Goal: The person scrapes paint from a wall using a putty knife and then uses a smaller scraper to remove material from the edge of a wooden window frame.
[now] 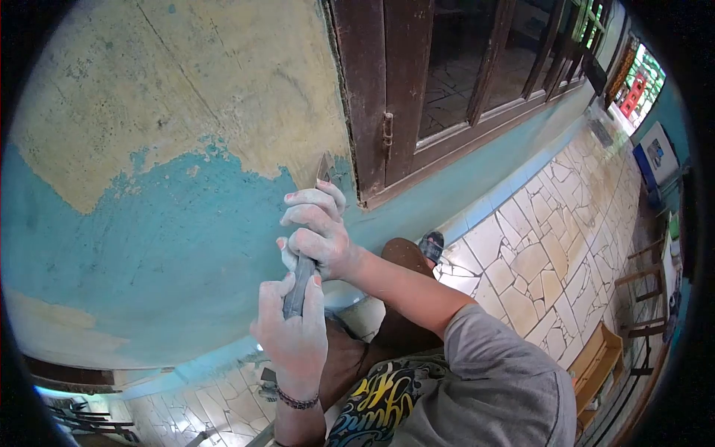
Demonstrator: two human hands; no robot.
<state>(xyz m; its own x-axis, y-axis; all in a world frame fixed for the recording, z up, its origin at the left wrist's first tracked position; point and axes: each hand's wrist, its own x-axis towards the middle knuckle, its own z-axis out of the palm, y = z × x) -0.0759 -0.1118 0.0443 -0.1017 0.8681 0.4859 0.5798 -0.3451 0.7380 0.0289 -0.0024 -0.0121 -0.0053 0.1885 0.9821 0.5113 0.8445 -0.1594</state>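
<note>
A scraper with a grey handle and a narrow metal blade is held in both my hands, its tip against the wall beside the window frame. My right hand, powdered with white dust, is closed around the upper part of the tool, with a finger stretched along the blade. Lower down, my left hand, also dusty and with a bracelet at the wrist, grips the handle's end. Around the blade, turquoise paint meets a ragged edge of bare yellowish wall.
A brown wooden window frame with a hinge borders the worked wall on the right. My bent leg and sandal are close to the wall. Irregular stone tiles cover the floor. A wooden shelf and chairs stand at the right.
</note>
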